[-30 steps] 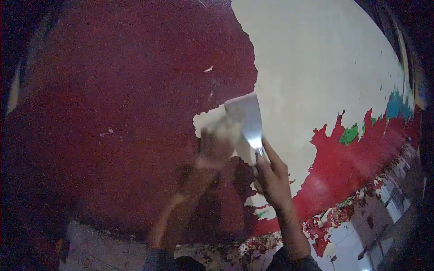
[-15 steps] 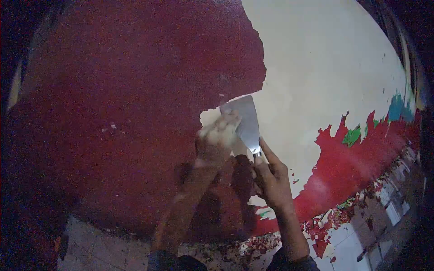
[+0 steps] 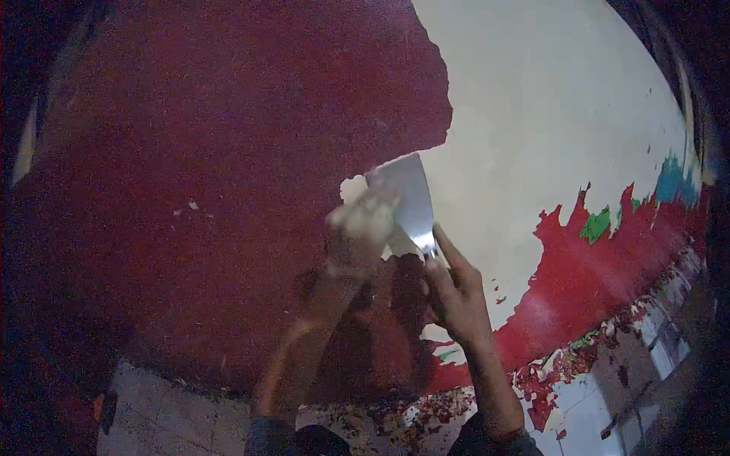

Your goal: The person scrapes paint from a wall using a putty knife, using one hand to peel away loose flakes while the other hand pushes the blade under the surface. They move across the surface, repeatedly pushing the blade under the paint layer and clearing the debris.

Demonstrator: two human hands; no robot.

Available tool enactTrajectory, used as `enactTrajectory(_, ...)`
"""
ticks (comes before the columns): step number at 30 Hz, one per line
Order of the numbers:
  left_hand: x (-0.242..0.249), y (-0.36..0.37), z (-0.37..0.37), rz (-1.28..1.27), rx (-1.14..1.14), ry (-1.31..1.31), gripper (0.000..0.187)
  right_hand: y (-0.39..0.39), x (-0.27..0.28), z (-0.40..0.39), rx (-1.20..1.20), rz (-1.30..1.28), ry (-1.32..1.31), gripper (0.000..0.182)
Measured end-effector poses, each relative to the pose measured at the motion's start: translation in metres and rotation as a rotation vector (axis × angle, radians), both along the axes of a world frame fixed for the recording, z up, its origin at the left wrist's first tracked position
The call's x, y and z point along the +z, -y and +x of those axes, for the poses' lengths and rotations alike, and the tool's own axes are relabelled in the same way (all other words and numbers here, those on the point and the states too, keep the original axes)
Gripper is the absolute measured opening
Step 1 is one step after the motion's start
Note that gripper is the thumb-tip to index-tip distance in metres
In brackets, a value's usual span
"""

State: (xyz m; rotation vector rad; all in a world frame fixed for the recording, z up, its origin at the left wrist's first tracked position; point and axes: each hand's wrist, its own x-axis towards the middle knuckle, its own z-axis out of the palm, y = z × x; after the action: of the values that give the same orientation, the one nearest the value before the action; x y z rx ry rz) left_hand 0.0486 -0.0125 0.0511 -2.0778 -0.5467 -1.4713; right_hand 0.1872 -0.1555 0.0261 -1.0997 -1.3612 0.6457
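Observation:
My right hand [image 3: 460,300] is wrapped round the handle of a wide putty knife [image 3: 413,194], its index finger stretched along the handle towards the blade. The metal blade lies against a large, curved painted surface, its edge at the border between dark red paint [image 3: 228,152] and a bare cream area [image 3: 517,121]. My left hand [image 3: 361,224] is at the blade's left side, over the red paint. Its fingers are smeared by motion, so their grip cannot be made out.
Bright red paint with a ragged edge [image 3: 578,273] stays along the lower right, with green [image 3: 595,226] and blue-teal [image 3: 673,182] patches. Below the surface, paint flakes [image 3: 544,384] are scattered on a tiled floor [image 3: 182,414].
The putty knife has shifted slightly upward along the paint border, with my right hand still on its handle. My left hand has moved slightly to the left and stays blurred.

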Motion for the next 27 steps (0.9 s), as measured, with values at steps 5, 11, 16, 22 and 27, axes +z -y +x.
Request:
enactTrajectory(5, -0.047, -0.015, 0.017, -0.376, -0.434, 0.265, 0.031, -0.009, -0.029, 0.003, 0.043, 0.128, -0.046, 0.049)
enactTrajectory(11, 0.004, 0.018, -0.005, 0.16, 0.015, 0.037, 0.031, -0.013, -0.013, -0.005, 0.022, 0.075, 0.025, 0.052)
enactTrajectory(16, -0.009, 0.014, -0.01, 0.109, -0.005, 0.014, 0.03, -0.014, -0.015, -0.013, -0.011, 0.094, 0.043, 0.051)
enactTrajectory(22, -0.007, 0.015, -0.016, 0.111, -0.005, 0.016, 0.029, -0.012, -0.022, -0.004, 0.026, 0.109, 0.059, 0.05)
enactTrajectory(27, 0.003, 0.017, -0.018, 0.132, 0.018, 0.026, 0.029, -0.027, 0.015, -0.026, 0.029, 0.232, 0.102, 0.048)
